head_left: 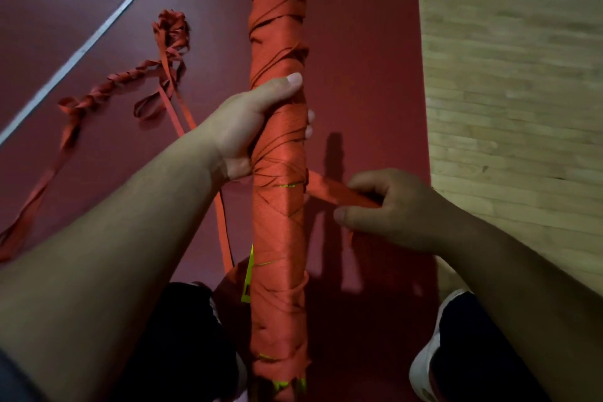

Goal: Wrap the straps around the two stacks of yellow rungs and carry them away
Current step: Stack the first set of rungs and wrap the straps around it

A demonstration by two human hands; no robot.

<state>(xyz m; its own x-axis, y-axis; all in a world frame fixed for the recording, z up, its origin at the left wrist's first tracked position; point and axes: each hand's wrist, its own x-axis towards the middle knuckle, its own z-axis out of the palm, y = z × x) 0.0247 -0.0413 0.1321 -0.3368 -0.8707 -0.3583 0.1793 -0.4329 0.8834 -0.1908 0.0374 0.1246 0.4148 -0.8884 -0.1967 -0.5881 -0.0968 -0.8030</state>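
Red strap (339,194), pinched taut by the right hand (391,212), could slacken or snag on its loose tail left of the left hand (248,127) gripping the yellow-rung stack (279,238) between both hands.

Under you the floor (359,42) is a dark red mat, crossed by white lines (98,33) near its far left corner; pale wooden boards (509,75) run along its right edge. A red strap (107,88) lies loose on the left side of the mat, coiled and twisted. Your left shoe (195,330) and right shoe (434,356) stand at the near edge.
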